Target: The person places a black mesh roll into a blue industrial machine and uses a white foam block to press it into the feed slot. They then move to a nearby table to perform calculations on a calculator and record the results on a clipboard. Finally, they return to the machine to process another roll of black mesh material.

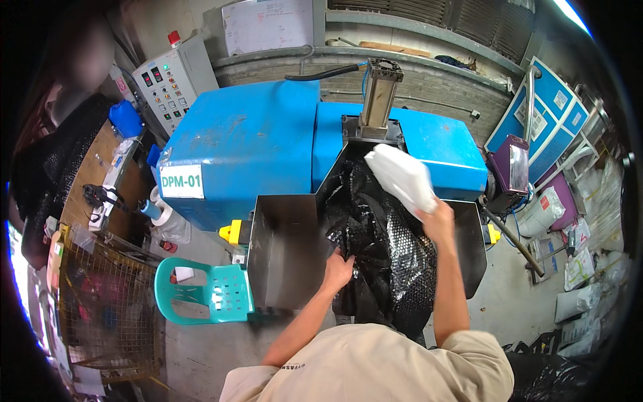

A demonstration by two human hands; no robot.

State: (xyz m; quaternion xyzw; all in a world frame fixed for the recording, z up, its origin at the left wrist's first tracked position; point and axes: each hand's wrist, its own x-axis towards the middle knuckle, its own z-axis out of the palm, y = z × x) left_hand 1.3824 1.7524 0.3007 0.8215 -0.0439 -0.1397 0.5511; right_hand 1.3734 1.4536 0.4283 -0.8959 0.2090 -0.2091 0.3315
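A grey metal trough [284,258] carries crumpled black bubble wrap [405,275] across its middle.

In front of you is a gray brick wall [439,87], with a white board [268,25] up on the left and dark slats [485,28] up high. A bright light [571,15] shines high on your right. The floor [194,348] is gray, and a green chair [224,289] stands to your left.
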